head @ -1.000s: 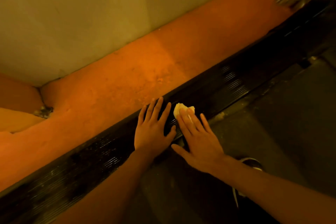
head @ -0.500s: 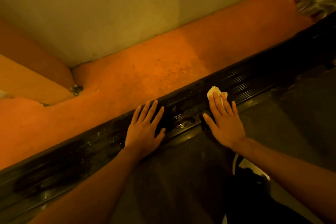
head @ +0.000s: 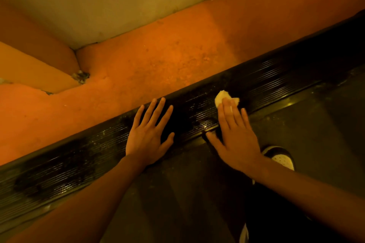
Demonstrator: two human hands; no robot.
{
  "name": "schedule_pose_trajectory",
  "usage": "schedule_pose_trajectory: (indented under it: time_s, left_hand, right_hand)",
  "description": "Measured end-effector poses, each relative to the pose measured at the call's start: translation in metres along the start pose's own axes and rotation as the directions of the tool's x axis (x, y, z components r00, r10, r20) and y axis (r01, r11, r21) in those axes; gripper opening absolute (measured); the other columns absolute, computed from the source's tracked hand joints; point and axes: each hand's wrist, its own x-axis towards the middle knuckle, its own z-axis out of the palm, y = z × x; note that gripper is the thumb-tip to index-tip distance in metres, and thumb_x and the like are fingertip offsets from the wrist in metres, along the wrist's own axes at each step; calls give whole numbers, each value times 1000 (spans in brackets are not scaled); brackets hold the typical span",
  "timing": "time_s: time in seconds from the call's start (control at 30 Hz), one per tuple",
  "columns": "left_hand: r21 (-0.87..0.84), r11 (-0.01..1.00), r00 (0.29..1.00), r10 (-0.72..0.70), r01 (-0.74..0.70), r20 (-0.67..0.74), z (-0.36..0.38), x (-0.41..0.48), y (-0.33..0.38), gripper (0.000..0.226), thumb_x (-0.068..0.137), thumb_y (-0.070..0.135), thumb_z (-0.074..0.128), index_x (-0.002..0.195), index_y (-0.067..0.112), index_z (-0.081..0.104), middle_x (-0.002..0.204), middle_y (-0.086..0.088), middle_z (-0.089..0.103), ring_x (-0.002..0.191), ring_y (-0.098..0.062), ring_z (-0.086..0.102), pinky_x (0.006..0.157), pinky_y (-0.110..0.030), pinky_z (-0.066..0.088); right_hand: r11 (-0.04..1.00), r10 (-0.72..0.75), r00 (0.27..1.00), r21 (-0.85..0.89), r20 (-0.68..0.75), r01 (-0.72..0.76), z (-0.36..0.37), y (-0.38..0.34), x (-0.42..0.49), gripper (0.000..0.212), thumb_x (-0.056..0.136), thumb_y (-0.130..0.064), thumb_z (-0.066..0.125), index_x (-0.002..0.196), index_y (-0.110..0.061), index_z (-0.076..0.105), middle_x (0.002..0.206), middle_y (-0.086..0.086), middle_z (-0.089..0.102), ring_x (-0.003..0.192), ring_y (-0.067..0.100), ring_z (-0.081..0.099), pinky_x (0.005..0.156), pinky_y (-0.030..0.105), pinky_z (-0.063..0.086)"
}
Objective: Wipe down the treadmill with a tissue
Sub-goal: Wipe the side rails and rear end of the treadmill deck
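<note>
Wiping looks under way: the right hand (head: 235, 140), fingers straight, presses a crumpled white tissue (head: 222, 97) onto the black ribbed treadmill side rail (head: 79, 163); at its nine o'clock the left hand (head: 148, 136) rests spread flat. Next likely calls for sliding toward two o'clock.

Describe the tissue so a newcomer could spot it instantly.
Find the black ribbed side rail running diagonally between orange floor and dark belt. The right hand presses flat on it; the tissue sticks out from under that hand, the only pale, crumpled thing there.
</note>
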Motion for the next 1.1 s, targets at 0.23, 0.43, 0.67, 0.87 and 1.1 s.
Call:
schedule_pose_trajectory:
  time_s: [0.23,0.43,0.67,0.87,1.1]
  left_hand:
    - [-13,1000,1000,12,-12,-16,0,0,-1,74,103,58,28,166,22,15,174,-7,3,161,-27,0,127,-57,15]
    - [-8,1000,1000,8,-8,-16,-1,-1,-1,73,104,58,28,167,23,13,174,-6,0,161,-26,-3,128,-55,11]
    - [-24,1000,1000,-1,1,-9,-2,0,-1,74,103,58,29,166,23,15,174,-6,2,161,-25,-1,128,-55,12]
    - [-39,999,1000,0,0,-18,-2,-1,-1,73,103,57,31,166,23,16,174,-6,4,161,-25,0,128,-54,12]
    - [-45,999,999,-9,7,-37,-3,-1,0,73,102,56,34,166,23,18,174,-6,6,161,-24,2,128,-54,12]
  right_hand:
    - [907,-398,906,-85,146,412,5,-28,0,90,101,-74,16,166,-14,2,174,6,-6,160,21,-12,128,47,-5]
    - [989,67,997,-130,22,-64,-23,83,0,89,100,-75,6,166,-16,-1,174,5,-5,160,21,-8,129,52,1]
    - [983,-181,976,-15,120,185,1,-22,-5,91,99,-75,10,166,-15,-7,173,8,-13,159,26,-15,129,52,-2]
    - [946,-309,944,-66,115,318,-2,4,-6,81,103,-70,10,167,-19,0,174,2,-4,160,19,-7,128,53,-2]
    - [975,220,975,-16,-26,-221,-30,76,28,91,99,-74,2,166,-12,4,174,9,-2,160,25,-7,128,54,-4]
